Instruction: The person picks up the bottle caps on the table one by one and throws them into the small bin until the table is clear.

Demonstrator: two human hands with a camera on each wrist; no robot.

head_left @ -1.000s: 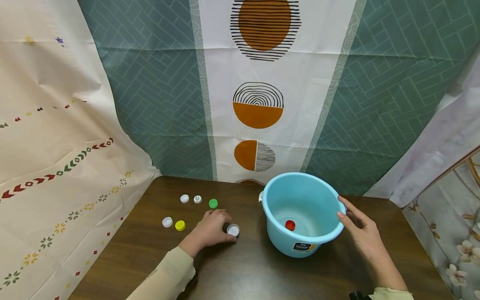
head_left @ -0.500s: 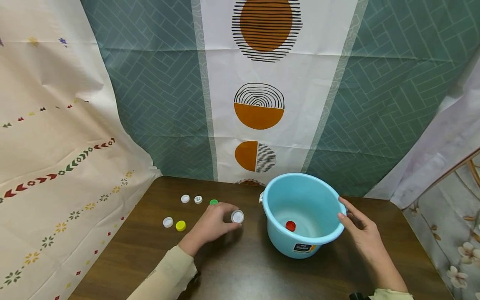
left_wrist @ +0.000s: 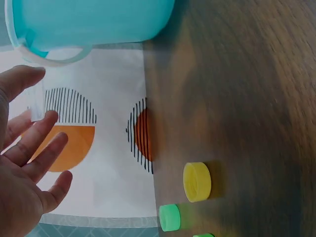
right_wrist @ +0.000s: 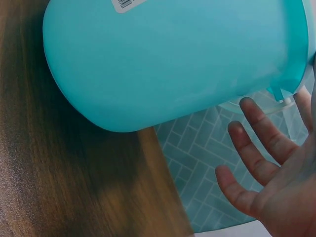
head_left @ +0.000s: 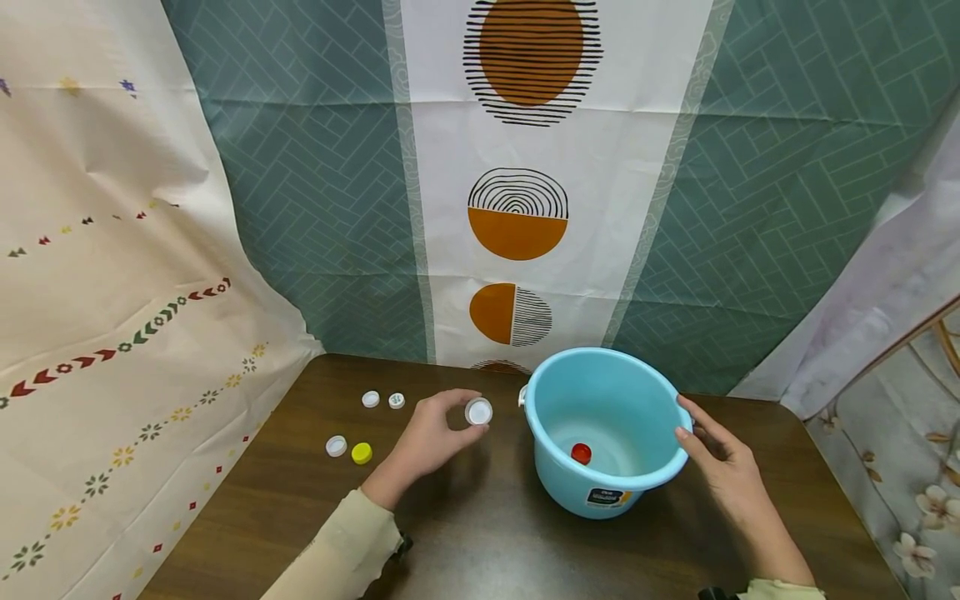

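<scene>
Between the thumb and fingertips of my left hand (head_left: pixel 431 437) is a small round bottle cap (head_left: pixel 478 411), white inside with a clear edge, held above the table left of the bucket. It looks translucent and edge-on in the left wrist view (left_wrist: pixel 37 101). My right hand (head_left: pixel 726 468) grips the right rim of the light blue bucket (head_left: pixel 558 479), thumb at the rim and fingers outside. In the right wrist view, several of its fingers (right_wrist: pixel 242 143) extend beside the bucket wall. A red cap (head_left: pixel 581 453) lies on the bucket's bottom.
On the dark wooden table (head_left: pixel 480 550), left of my left hand, lie a yellow cap (head_left: pixel 362 453) and several white caps (head_left: pixel 336 446). A green cap (left_wrist: pixel 170 217) shows in the left wrist view. A patterned cloth (head_left: pixel 517 267) hangs behind the table.
My left hand has lifted the white-and-clear cap from the table and moved it away from me, slightly right, toward the bucket. The right hand stays on the rim.
</scene>
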